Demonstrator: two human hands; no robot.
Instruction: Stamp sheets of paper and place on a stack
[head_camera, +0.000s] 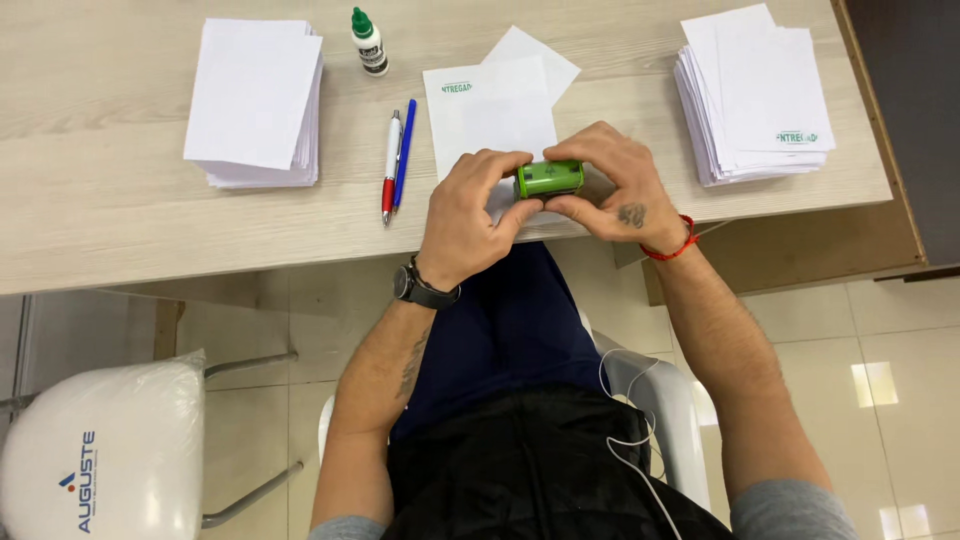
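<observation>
On the table (120, 200), at the left, lies a stack of blank white sheets (255, 100); next a small green-capped ink bottle (369, 42) stands, and a red pen (390, 165) lies just beside a blue pen (404, 150); the left hand (470, 215), its grip closed, holds one end of the green self-inking stamp (549, 178) above a stamped sheet (487, 110) at the table's near edge; the right hand (615, 185) clasps the other end; far right, a stack of stamped sheets (755, 95).
</observation>
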